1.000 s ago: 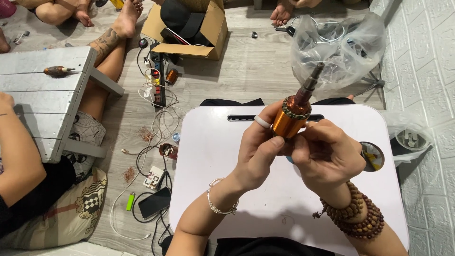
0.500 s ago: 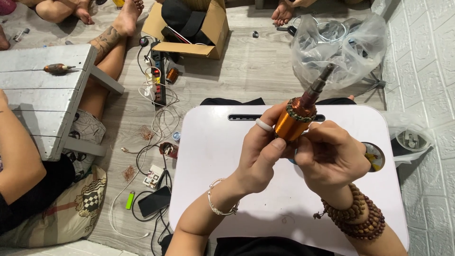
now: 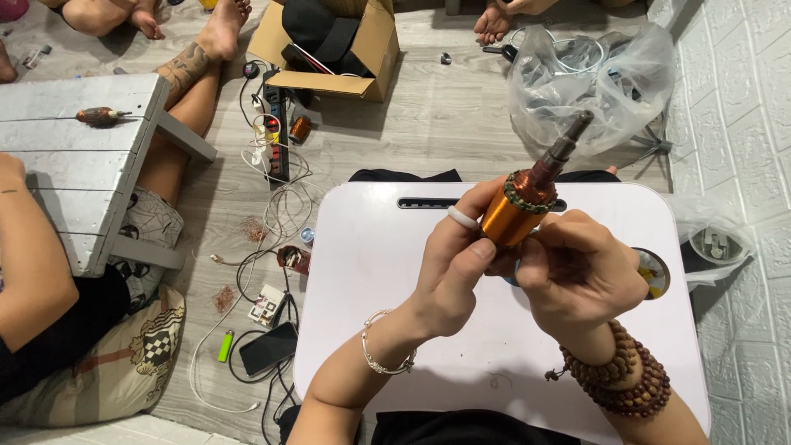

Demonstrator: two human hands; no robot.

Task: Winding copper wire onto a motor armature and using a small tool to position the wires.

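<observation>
Both my hands hold an orange motor rotor [image 3: 517, 213] with copper windings and a steel shaft pointing up and to the right, above a white lap table [image 3: 379, 288]. My left hand [image 3: 453, 272], with a white ring and a thin bracelet, grips the orange body from the left. My right hand [image 3: 577, 276], with brown bead bracelets at the wrist, clasps the rotor's lower end from the right.
A grey wooden bench [image 3: 74, 156] at left carries another rotor [image 3: 99, 115], with a seated person's arm and legs beside it. On the floor lie a power strip [image 3: 276, 136], cables, a phone [image 3: 265, 348], a green lighter [image 3: 225, 346], a cardboard box [image 3: 329, 41] and a clear plastic bag [image 3: 593, 82].
The rotor has tilted further to the right in my hands, its shaft now pointing more toward the plastic bag. My grip has shifted slightly.
</observation>
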